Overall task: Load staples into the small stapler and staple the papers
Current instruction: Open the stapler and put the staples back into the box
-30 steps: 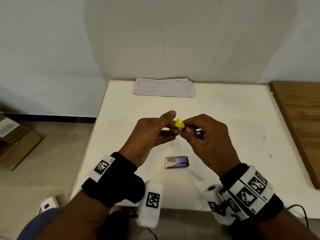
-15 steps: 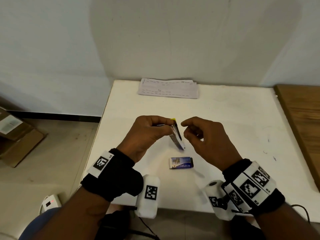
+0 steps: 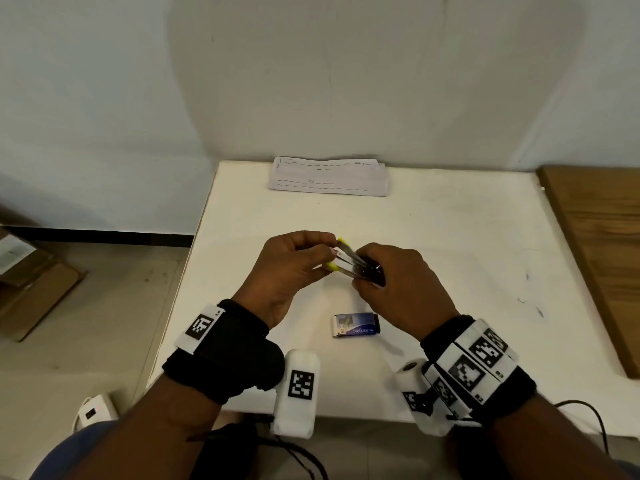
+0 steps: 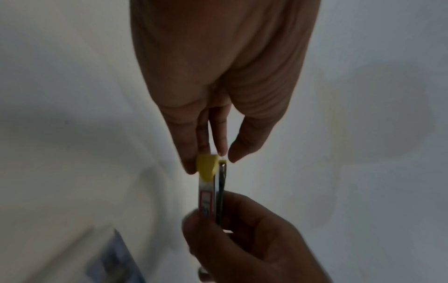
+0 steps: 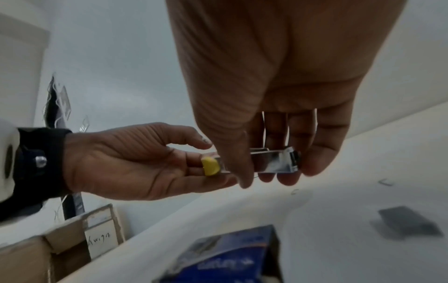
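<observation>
A small metal stapler [image 3: 349, 261] with yellow end caps hangs above the white table [image 3: 450, 237], its two arms slightly spread at the yellow end. My left hand [image 3: 329, 252] pinches that yellow end [image 4: 206, 167]. My right hand [image 3: 363, 273] grips the stapler's rear; in the right wrist view its thumb and fingers [image 5: 290, 172] wrap the shiny body [image 5: 271, 162]. A blue staple box [image 3: 356, 325] lies on the table just below the hands. The papers [image 3: 329, 176], a folded stack, lie at the far edge of the table.
A wooden board [image 3: 595, 254] lies along the table's right side. Cardboard boxes [image 3: 31, 282] sit on the floor to the left. Small loose staples [image 5: 385, 181] lie on the table to the right of the hands.
Half a second ago my left hand alone held the stapler pointing down. My right hand has come back and taken its rear end, and the stapler now lies nearly level.
</observation>
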